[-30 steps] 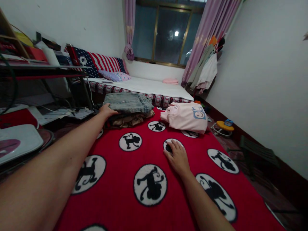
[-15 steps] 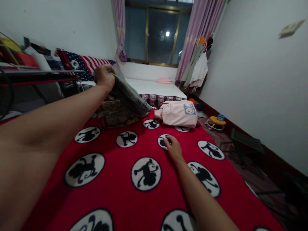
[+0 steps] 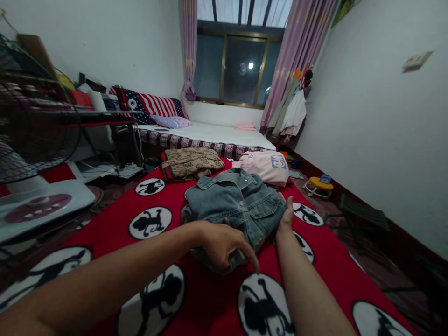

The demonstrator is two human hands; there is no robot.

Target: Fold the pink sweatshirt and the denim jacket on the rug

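A folded blue denim jacket (image 3: 241, 200) lies on the red blanket (image 3: 206, 298), its collar side away from me. My left hand (image 3: 224, 245) is at the jacket's near edge, fingers curled on the cloth and the index finger stretched down toward the blanket. Against the jacket's right edge rests my right hand (image 3: 286, 215), its thumb standing up and apart; the other fingers are partly hidden by the denim. Behind the jacket are a folded brown patterned garment (image 3: 192, 162) with a green-red stripe and a folded pink shirt (image 3: 268, 165) with a smiley print.
A fan (image 3: 38, 140) with a white base stands at the left, by a cluttered desk (image 3: 101, 114). Beyond the blanket is a bed (image 3: 217, 133). A yellow round stool (image 3: 320, 183) and a dark folding stool (image 3: 364, 212) stand at the right, below the white wall.
My left hand has brought the denim jacket down from the far left onto the blanket before me, uncovering the brown garment. My right hand has moved right to the jacket's edge. The view has shifted.
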